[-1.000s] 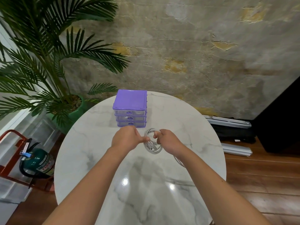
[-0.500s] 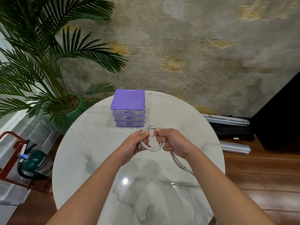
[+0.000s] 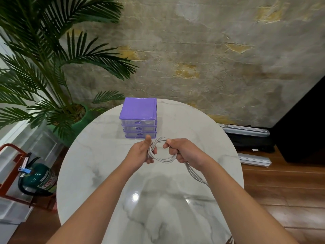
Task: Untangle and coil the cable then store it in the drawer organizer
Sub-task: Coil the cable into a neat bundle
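White marble with grey veining fills the lower half of the frame, the round desk (image 3: 98, 173) over which both forearms reach up toward the middle. A loose run of the grey cable (image 3: 164, 158) trails from the lower right, along the right forearm, up into the right hand (image 3: 184, 153), whose grip is curled around the strands on the right side of the loop. Just to its left, the left hand (image 3: 140, 153) holds the other side of the loop — fingers wrapped round the bundled turns, thumb pointing upward. Between the two hands the cable forms several neat round turns held above the desk at mid-frame, so coiling looks well under way, and no knots show in the part that can be seen. It is not finished, though: the tail leading off toward the bottom edge has not yet been wound in, and how much remains there cannot be told. Just above the hands, slightly left of centre, stands the purple drawer organizer (image 3: 139, 110) with three clear drawers — all three appear closed. What is left, by my reading, is winding in the tail, opening a drawer and laying the coil inside.
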